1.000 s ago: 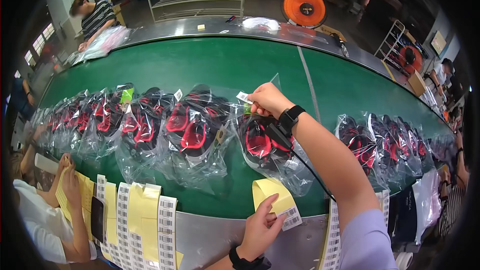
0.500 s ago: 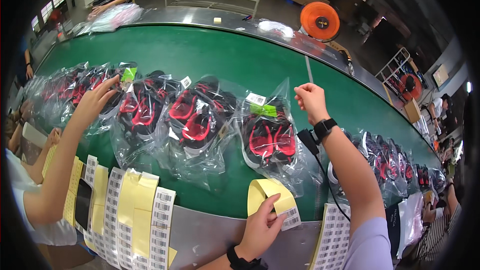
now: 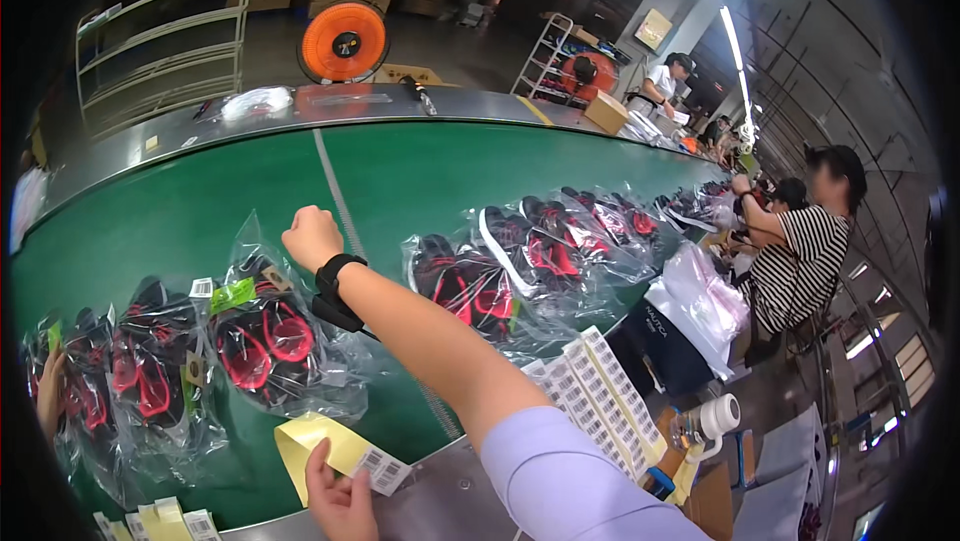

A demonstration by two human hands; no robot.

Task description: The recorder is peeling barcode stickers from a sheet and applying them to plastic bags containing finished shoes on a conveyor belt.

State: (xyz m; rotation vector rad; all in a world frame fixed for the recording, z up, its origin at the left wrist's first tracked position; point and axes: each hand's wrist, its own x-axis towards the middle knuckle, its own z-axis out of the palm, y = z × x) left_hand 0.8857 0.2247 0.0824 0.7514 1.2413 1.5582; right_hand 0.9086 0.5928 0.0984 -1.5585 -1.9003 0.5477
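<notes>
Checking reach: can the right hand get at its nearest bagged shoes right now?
Probably yes: the right hand is close to the bagged shoes, with only their clear plastic between; the left hand is lower, holding the yellow label strip.

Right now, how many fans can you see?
2. One orange fan is beyond the far metal counter, left of the picture's middle; a redder fan is farther back, to its right. More could be hidden in the dim, cluttered background.

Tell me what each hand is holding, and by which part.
The left hand holds a yellow label strip near its white-labelled end; nothing shows in the curled right hand.
</notes>
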